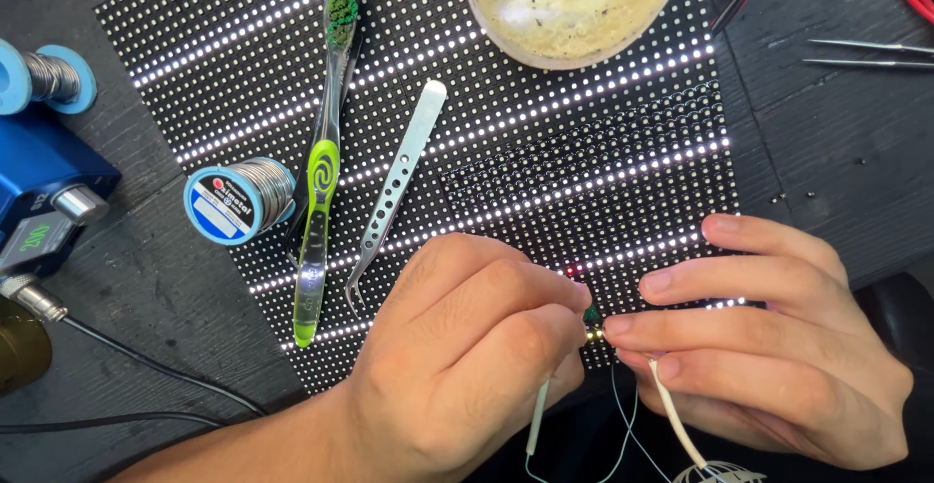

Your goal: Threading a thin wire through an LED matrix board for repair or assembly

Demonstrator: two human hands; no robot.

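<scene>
Lower centre: left hand (467,347) and right hand (769,347) pinch a small green-and-brass connector (592,324) with thin white wires (671,415) | over black dotted LED panel (545,152), rows lit | wires loose, work unfinished.

The left hand (467,366) comes in from lower left, knuckles up, fingers curled into a tight pinch at the tips; the right hand (778,347) lies palm-down opposite, fingers stretched leftward, fingertips nearly meeting the left's
</scene>
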